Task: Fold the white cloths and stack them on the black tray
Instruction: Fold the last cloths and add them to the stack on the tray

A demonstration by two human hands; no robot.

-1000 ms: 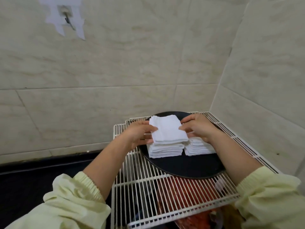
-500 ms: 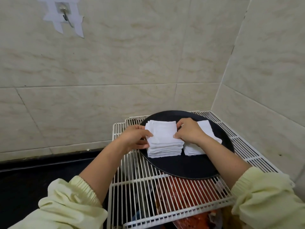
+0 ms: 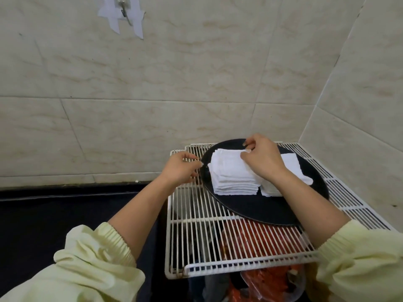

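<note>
Left hand (image 3: 181, 171) moved off stack (image 3: 235, 186), grip unclear; right hand (image 3: 262, 161) pinches top cloth (image 3: 226, 162).

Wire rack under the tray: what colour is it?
The wire rack is white; head view.

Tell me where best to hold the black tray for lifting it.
Probably at the rim, on its left and right sides at once: the black tray is round and shallow, and the two cloth stacks sit across its middle, so an even lift keeps them level.
</note>
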